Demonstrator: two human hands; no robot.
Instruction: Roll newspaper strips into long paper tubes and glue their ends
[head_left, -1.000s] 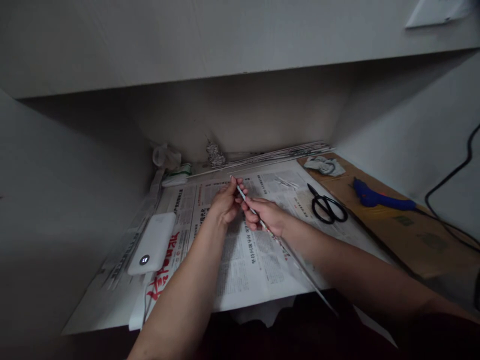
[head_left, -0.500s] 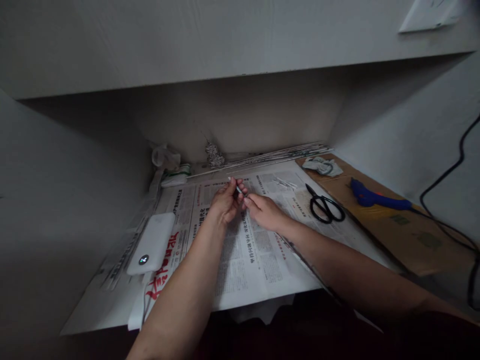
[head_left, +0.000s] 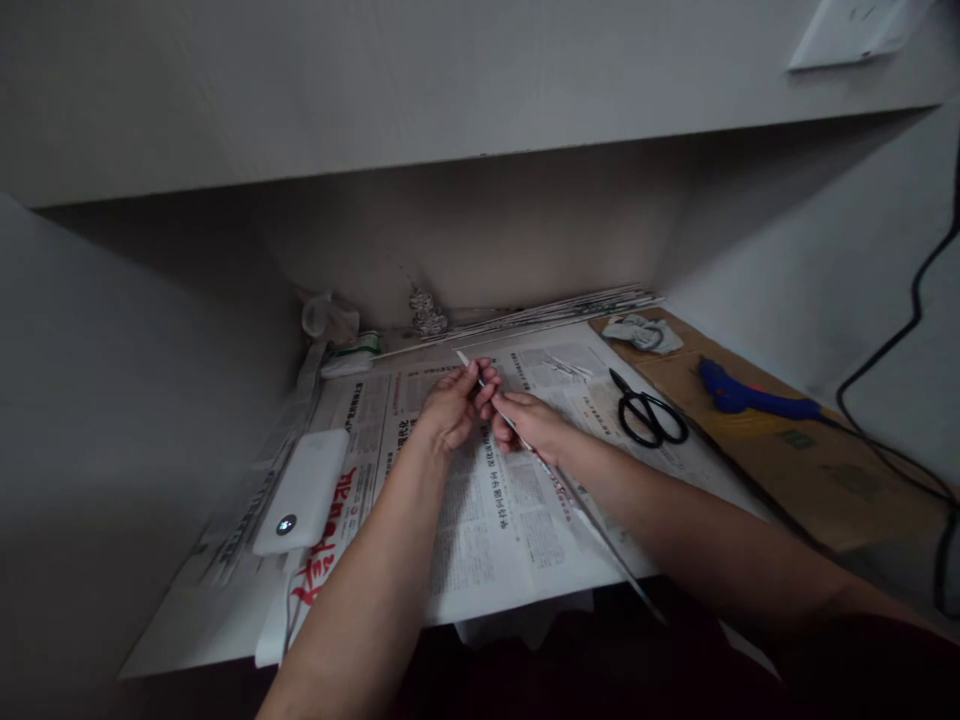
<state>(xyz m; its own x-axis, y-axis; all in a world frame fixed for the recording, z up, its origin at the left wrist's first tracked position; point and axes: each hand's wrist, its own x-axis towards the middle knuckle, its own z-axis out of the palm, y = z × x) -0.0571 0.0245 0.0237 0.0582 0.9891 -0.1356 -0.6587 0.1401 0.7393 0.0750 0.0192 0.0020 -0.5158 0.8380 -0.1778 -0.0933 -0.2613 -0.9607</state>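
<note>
While pinching a thin paper rod (head_left: 592, 523) in left hand (head_left: 452, 405) and right hand (head_left: 529, 425), holds it slanted from far left to near right over newspaper (head_left: 465, 545), with black scissors (head_left: 651, 410) to the right and a blue glue gun (head_left: 757, 400) farther right.

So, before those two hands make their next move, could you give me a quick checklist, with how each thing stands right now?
1. Left hand has a grip on the thin stick: ok, fingers closed near its upper end, the tip poking out.
2. Right hand has a grip too: ok, on the same stick, lower down.
3. Whole stick over the newspaper: not ok, its lower end reaches past the near edge.
4. Black scissors apart from the hands: ok, lying on the newspaper to the right.
5. Blue glue gun resting on the cardboard: ok.
6. Glue gun cool: cannot tell.
</note>
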